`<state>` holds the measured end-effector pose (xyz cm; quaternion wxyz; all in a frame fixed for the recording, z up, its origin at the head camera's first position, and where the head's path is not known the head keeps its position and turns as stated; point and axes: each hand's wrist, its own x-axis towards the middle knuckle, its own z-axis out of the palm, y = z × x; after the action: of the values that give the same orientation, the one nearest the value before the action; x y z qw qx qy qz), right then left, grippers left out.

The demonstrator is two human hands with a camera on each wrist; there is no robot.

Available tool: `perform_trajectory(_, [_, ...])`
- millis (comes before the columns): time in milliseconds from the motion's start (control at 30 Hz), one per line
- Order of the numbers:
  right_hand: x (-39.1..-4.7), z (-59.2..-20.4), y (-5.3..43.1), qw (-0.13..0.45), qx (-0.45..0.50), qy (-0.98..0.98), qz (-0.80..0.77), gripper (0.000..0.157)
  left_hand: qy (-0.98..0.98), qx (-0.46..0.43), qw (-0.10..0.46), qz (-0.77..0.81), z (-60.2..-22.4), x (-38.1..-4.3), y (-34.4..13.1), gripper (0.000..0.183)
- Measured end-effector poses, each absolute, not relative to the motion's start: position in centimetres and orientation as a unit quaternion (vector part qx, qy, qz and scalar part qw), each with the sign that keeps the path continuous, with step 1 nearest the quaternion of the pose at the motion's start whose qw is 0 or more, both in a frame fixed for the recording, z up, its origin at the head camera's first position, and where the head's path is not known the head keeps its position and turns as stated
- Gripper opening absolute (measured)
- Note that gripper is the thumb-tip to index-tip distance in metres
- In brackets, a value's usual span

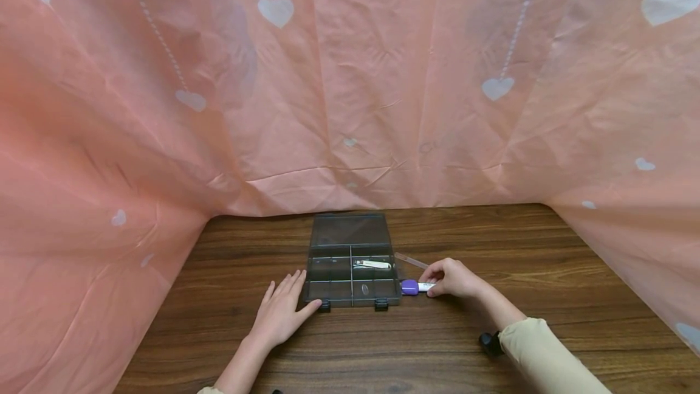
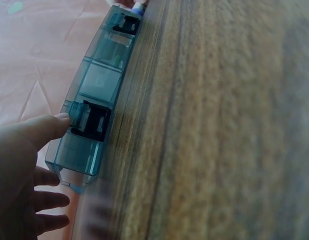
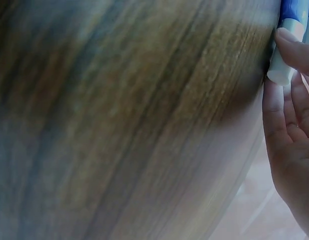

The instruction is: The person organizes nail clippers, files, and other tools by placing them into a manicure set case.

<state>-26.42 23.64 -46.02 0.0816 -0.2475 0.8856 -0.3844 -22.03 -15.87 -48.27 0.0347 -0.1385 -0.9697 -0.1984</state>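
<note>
A dark see-through compartment box (image 1: 329, 289) lies on the table with its lid (image 1: 350, 230) folded back. Silver nail clippers (image 1: 373, 264) sit in its right-hand rear compartment. My left hand (image 1: 280, 312) rests at the box's left side, fingers fairly straight, with the thumb (image 2: 54, 124) against the front by a black latch (image 2: 92, 121). To the right of the box, my right hand (image 1: 452, 278) pinches the white end of a short stick with a purple cap (image 1: 409, 287). In the right wrist view, thumb and fingers hold its round white body (image 3: 282, 67).
A thin clear strip (image 1: 411, 260) lies behind the capped stick, partly hidden by the right hand. A small black object (image 1: 490, 343) is beside the right sleeve. Pink cloth (image 1: 350, 108) with white hearts hangs round the wooden table (image 1: 426, 345).
</note>
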Motion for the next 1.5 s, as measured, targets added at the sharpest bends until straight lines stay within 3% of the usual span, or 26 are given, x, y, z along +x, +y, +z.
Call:
perform_trajectory(533, [-26.3, -45.6, 24.0, 0.103, -0.264, 0.88, -0.382, 0.017, -0.97, -0.136, 0.028, -0.2, -48.1, -22.0, -15.8, 0.081])
perform_trajectory(1167, [-26.1, -43.4, 26.7, 0.072, -0.22, 0.882, -0.411, 0.016, -0.969, -0.141, 0.033, -0.201, -48.2, -22.1, -15.7, 0.081])
perform_trajectory(1367, [-26.0, -42.5, 25.4, 0.077, -0.211, 0.859, -0.46, 0.02, -0.969, -0.14, 0.033, -0.199, -48.2, -22.1, -15.8, 0.081])
perform_trajectory(1500, [-26.2, -42.2, 23.0, 0.046, -0.226, 0.846, -0.48, 0.021, -0.97, -0.138, 0.029, -0.2, -48.2, -22.0, -15.8, 0.081])
